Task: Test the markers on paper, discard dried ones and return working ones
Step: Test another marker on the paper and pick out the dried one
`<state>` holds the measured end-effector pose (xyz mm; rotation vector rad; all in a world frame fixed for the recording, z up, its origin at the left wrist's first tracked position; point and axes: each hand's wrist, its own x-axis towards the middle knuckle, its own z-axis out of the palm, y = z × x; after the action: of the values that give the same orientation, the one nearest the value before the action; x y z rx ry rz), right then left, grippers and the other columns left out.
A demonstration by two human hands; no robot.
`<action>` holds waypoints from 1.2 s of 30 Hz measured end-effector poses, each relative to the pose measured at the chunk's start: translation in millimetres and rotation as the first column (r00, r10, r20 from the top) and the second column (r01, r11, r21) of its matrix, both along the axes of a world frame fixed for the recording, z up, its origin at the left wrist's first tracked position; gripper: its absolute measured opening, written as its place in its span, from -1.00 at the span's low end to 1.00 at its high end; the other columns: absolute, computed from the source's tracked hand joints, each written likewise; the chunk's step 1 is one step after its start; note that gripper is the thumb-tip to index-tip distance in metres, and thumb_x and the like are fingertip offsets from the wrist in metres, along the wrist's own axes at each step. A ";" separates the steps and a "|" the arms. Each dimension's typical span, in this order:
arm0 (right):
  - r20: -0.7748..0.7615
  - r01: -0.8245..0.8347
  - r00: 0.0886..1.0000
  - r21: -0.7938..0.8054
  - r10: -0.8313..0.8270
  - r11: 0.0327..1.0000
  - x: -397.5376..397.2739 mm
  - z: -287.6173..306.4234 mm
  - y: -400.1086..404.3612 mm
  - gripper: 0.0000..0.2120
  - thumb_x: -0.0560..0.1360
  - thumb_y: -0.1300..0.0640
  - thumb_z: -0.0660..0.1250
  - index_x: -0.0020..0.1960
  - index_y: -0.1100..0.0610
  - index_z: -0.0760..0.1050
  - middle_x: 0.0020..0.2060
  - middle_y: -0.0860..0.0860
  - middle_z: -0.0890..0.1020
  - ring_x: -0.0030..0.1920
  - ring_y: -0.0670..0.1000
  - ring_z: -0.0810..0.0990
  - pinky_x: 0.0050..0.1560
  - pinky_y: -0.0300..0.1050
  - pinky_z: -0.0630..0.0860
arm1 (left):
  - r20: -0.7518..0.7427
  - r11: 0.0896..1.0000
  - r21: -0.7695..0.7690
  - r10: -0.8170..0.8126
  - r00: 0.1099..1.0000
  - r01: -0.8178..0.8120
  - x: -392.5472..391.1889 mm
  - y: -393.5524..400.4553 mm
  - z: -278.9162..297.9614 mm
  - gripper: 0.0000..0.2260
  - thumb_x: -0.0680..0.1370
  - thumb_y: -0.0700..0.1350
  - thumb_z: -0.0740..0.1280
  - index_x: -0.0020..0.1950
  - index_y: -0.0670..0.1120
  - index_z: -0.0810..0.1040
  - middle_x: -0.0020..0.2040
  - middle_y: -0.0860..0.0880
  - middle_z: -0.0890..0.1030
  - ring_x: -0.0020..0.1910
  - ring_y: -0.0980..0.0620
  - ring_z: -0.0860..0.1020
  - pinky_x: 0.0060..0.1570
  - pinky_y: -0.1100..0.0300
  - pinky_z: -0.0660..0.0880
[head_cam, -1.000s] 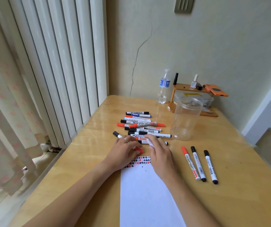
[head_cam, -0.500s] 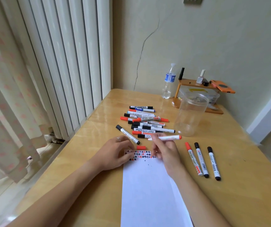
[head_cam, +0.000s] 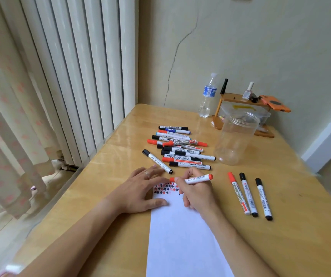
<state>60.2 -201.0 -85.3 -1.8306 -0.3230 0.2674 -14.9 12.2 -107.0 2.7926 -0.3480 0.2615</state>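
Left hand flat, right hand curled.

Pale green wall fills upper right of frame, long thin crack running down toward desk corner. White vertical blinds upper left; patterned curtain at far left edge. Light wooden desk glossy, reflecting daylight near blinds. Small wooden shelf against wall, centre right. White trim right edge.

Right hand grips a red marker over paper.
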 end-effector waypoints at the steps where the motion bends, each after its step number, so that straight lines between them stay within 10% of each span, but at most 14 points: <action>1: 0.004 0.005 1.000 -0.030 -0.005 1.000 -1.0 0.6 0.2 -0.73 0.51 0.05 0.45 -0.23 0.02 0.37 -0.43 0.08 0.60 -0.56 0.10 0.49 -0.52 -0.22 0.29 | -0.005 1.000 -0.001 0.001 1.000 -0.001 0.0 0.0 -0.4 -0.38 0.53 0.50 0.14 0.53 0.29 0.29 0.61 0.09 0.23 0.63 0.18 -0.03 0.60 -0.04 -0.04; 15: -0.022 -0.002 1.000 -0.068 0.000 0.998 -6.6 3.1 1.8 -0.71 0.51 0.15 0.39 -0.26 0.06 0.31 -0.46 0.11 0.58 -0.54 0.12 0.50 -0.52 -0.20 0.32 | -0.120 0.994 0.098 -0.031 0.992 0.043 -0.8 1.6 4.0 -0.36 0.56 0.50 0.07 0.58 0.28 0.11 0.67 0.10 0.04 0.62 0.18 -0.22 0.61 -0.05 -0.17; 36: -0.025 0.031 0.999 -0.121 -0.034 0.992 -12.9 10.7 3.8 -0.79 0.50 0.16 0.40 -0.21 0.10 0.38 -0.45 0.09 0.58 -0.54 0.09 0.48 -0.52 -0.20 0.31 | -0.032 1.000 0.010 -0.029 0.999 0.029 -4.1 -0.3 3.6 -0.47 0.55 0.45 0.20 0.46 0.28 0.31 0.59 0.06 0.26 0.63 0.12 0.02 0.60 -0.08 -0.04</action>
<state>47.3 -197.2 -74.6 -1.9480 -0.2629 0.2947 -19.0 12.0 -103.3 2.7964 -0.3826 0.2091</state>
